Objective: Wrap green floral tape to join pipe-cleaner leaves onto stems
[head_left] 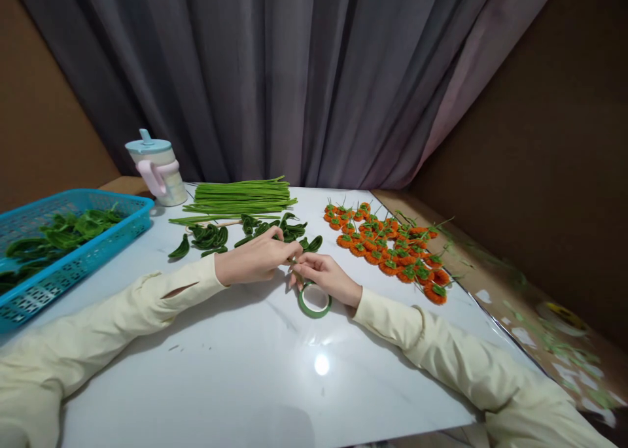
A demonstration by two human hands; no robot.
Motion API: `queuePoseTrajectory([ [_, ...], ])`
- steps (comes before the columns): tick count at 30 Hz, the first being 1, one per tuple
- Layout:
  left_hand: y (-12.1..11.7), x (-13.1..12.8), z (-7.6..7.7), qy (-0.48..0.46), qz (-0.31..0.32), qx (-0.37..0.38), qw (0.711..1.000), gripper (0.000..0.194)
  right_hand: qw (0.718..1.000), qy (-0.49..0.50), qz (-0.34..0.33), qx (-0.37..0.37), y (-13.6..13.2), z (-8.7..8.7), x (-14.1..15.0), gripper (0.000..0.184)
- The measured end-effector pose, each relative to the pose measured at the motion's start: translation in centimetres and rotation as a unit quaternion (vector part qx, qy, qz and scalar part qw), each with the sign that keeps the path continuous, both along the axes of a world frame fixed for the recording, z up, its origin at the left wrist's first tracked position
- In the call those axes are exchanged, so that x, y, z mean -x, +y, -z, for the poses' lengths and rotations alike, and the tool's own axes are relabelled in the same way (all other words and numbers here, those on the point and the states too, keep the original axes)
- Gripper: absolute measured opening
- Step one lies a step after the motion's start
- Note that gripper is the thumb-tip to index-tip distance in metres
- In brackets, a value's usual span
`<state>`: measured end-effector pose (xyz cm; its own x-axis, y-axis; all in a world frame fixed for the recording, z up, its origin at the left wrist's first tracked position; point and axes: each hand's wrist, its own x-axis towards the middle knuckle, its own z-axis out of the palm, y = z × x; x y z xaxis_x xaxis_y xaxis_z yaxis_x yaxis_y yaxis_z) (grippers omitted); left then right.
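Pinching a small, mostly hidden piece (291, 262), too covered to identify, between the closed fingertips of the bare left hand (262, 257) and the bare right hand (326, 276). Showing the ring-shaped roll of green tape (314, 314) just below the right fingers, without revealing whether gripped or lying on the white, marble-patterned tabletop (235, 376). Probably best applying light, even tension, turning the piece slowly, and supporting both wrists. Ideally leaving the curved, dark-green fuzzy leaves (210, 237) beyond the left hand and the fuzzy orange flower heads (374, 257) at right undisturbed.
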<state>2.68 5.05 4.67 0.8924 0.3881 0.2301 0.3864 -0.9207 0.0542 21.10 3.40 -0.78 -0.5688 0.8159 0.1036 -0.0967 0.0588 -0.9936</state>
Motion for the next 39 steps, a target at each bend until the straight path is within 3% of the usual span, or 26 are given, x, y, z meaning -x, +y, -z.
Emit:
queuePoseTrajectory([
  [5, 0.2, 0.3, -0.3, -0.018, -0.02, 0.081, 0.996, 0.023, 1.0, 0.001, -0.014, -0.001, 0.0, -0.1, 0.0, 0.024],
  [8, 0.4, 0.2, -0.6, -0.056, -0.032, 0.179, 0.982, 0.013, 1.0, -0.003, -0.015, -0.012, 0.0, -0.1, -0.1, 0.024],
  [10, 0.5, 0.1, -0.6, -0.087, -0.032, 0.275, 0.957, 0.011, 1.0, -0.008, -0.013, -0.021, -0.1, -0.3, -0.1, 0.025],
  [13, 0.6, 0.1, -0.5, -0.127, -0.035, 0.424, 0.896, 0.012, 0.999, -0.012, -0.021, -0.032, -0.3, -0.5, -0.1, 0.025],
  [16, 0.7, 0.2, -0.3, -0.144, -0.035, 0.523, 0.839, 0.016, 0.999, -0.012, -0.034, -0.03, -0.5, -0.6, 0.0, 0.026],
  [18, 0.7, 0.2, -0.2, -0.148, -0.038, 0.546, 0.824, 0.017, 0.999, -0.015, -0.033, -0.025, -0.5, -0.7, 0.0, 0.028],
  [24, 0.7, 0.2, -0.3, -0.154, -0.048, 0.559, 0.813, 0.017, 0.998, -0.039, -0.024, -0.036, -0.3, -0.5, -0.3, 0.029],
  [33, 1.1, 0.2, 0.0, -0.144, -0.055, 0.631, 0.761, 0.027, 0.998, -0.032, -0.048, -0.012, -0.5, -0.8, -0.2, 0.03],
  [39, 1.7, 0.5, -0.3, -0.113, -0.085, 0.592, 0.794, 0.021, 1.0, -0.005, -0.026, 0.015, -0.4, -0.8, -0.5, 0.026],
])
